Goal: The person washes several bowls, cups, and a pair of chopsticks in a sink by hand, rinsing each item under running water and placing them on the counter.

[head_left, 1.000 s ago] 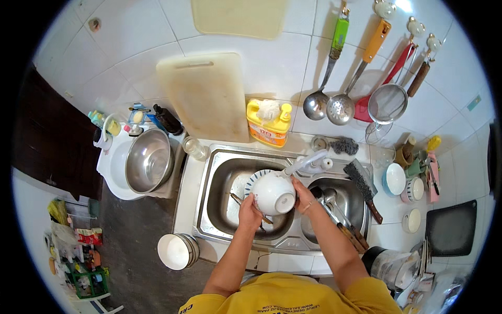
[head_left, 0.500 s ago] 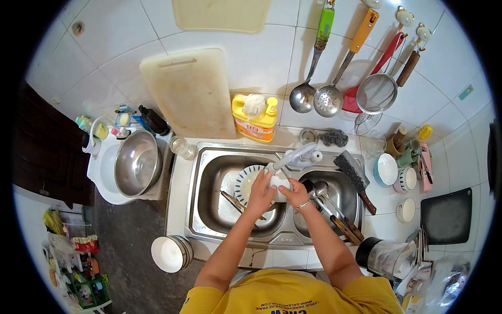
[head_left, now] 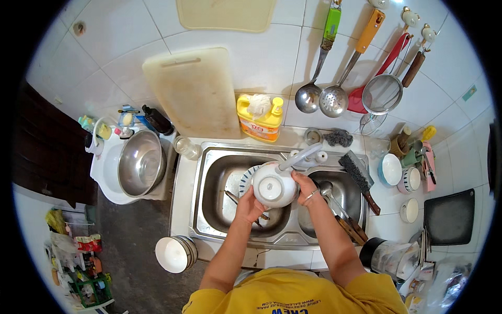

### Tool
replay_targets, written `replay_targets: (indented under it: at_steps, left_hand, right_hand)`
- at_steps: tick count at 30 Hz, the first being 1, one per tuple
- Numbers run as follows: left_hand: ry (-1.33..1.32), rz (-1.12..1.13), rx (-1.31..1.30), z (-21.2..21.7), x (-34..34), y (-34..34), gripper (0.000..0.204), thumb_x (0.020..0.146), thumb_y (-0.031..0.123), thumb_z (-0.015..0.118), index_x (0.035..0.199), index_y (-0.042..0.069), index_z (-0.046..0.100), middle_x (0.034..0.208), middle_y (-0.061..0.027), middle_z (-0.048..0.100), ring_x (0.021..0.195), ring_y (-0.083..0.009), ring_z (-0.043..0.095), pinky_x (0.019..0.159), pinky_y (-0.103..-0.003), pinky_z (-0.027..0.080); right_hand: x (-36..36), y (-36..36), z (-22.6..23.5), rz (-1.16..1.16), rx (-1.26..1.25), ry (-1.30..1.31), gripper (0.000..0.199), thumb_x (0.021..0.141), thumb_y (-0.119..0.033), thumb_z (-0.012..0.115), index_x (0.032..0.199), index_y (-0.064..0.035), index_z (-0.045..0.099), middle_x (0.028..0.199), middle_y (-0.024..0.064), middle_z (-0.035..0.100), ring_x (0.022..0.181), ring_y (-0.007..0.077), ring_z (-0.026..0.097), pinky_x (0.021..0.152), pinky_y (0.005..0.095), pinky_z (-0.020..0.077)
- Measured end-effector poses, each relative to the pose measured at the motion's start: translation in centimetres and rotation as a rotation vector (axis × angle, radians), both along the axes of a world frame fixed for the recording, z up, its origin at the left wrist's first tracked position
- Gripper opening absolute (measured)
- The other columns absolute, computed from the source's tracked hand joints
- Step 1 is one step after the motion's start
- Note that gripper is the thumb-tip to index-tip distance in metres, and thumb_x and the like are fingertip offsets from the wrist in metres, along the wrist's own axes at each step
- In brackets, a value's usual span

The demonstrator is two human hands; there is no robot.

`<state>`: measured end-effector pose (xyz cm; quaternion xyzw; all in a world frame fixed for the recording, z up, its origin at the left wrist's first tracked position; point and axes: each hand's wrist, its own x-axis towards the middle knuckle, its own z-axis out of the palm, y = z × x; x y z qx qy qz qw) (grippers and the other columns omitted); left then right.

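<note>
A white bowl (head_left: 272, 189) is held between my two hands over the divider of the double sink (head_left: 206, 230), its round foot facing up. My left hand (head_left: 250, 208) grips its lower left rim, and my right hand (head_left: 304, 188) grips its right side. Right above the bowl reaches the pale faucet spout (head_left: 300, 156). Partly hidden behind the bowl, a plate with blue stripes (head_left: 246, 179) sits in the left basin. Chopsticks (head_left: 231, 197) lie near my left hand. Spoons (head_left: 325, 188) and long wooden handles (head_left: 350, 230) rest in the right basin.
A cleaver (head_left: 361, 180) lies across the sink's right edge. Behind stand a yellow detergent jug (head_left: 260, 120) and a cutting board (head_left: 193, 94). Stacked bowls (head_left: 172, 255) sit at the front left corner. Several bowls (head_left: 390, 170) stand on the right counter; ladles (head_left: 308, 98) hang above.
The bowl has turned so that its foot now faces up. My hands have moved apart to opposite sides of it. The view has shifted slightly.
</note>
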<state>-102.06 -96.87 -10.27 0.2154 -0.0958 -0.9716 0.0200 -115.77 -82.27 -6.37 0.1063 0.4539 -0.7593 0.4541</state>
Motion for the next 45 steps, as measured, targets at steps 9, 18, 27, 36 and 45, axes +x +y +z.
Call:
replay_targets:
  at_steps: [9,18,27,36,45]
  left_hand:
    - [-0.094,0.298,-0.025,-2.3,0.5,0.7,0.039,0.093,0.031,0.035,0.122,0.006,0.043,0.124,-0.0097,0.048,0.115,-0.0276,0.043,0.1,-0.045,0.029]
    - [-0.225,0.432,-0.065,-1.7,0.5,0.7,0.034,0.093,0.027,0.034,0.116,0.005,0.045,0.116,-0.0109,0.051,0.107,-0.0273,0.048,0.096,-0.045,0.034]
    - [-0.247,0.197,-0.905,2.3,0.2,2.6,0.016,0.088,0.02,0.052,0.087,0.005,0.058,0.072,0.0041,0.054,0.063,-0.0036,0.044,0.057,-0.02,0.036]
    - [-0.191,0.193,-0.997,0.9,0.8,1.5,0.021,0.088,0.018,0.05,0.089,0.0,0.06,0.076,0.0033,0.055,0.068,-0.0045,0.046,0.061,-0.019,0.038]
    - [-0.249,0.091,-1.108,3.2,-0.5,1.1,0.019,0.088,0.016,0.049,0.095,0.001,0.059,0.078,0.0023,0.056,0.069,-0.0042,0.046,0.061,-0.019,0.038]
  right_hand:
    - [3.8,-2.1,0.9,0.021,0.359,1.413,0.032,0.077,0.0,0.049,0.108,-0.0013,0.057,0.105,0.0166,0.058,0.1,0.0263,0.055,0.086,0.0317,0.041]
    - [6.3,-1.5,0.1,0.332,0.451,1.493,0.03,0.076,-0.005,0.049,0.106,-0.0031,0.056,0.11,0.0164,0.055,0.106,0.0321,0.049,0.094,0.0397,0.0358]
    - [1.4,-3.1,-1.1,0.241,0.423,1.033,0.029,0.082,-0.018,0.05,0.107,-0.0035,0.055,0.106,0.0196,0.054,0.108,0.0345,0.044,0.096,0.038,0.0316]
    - [0.9,-4.8,-2.4,0.356,0.5,1.297,0.034,0.083,-0.021,0.05,0.114,-0.0084,0.052,0.122,0.0138,0.047,0.108,0.026,0.046,0.094,0.0335,0.0335]
    - [-0.6,-4.1,-4.8,0.103,0.213,0.903,0.033,0.087,-0.023,0.046,0.116,-0.0088,0.051,0.117,0.0105,0.052,0.109,0.0197,0.046,0.094,0.0307,0.034]
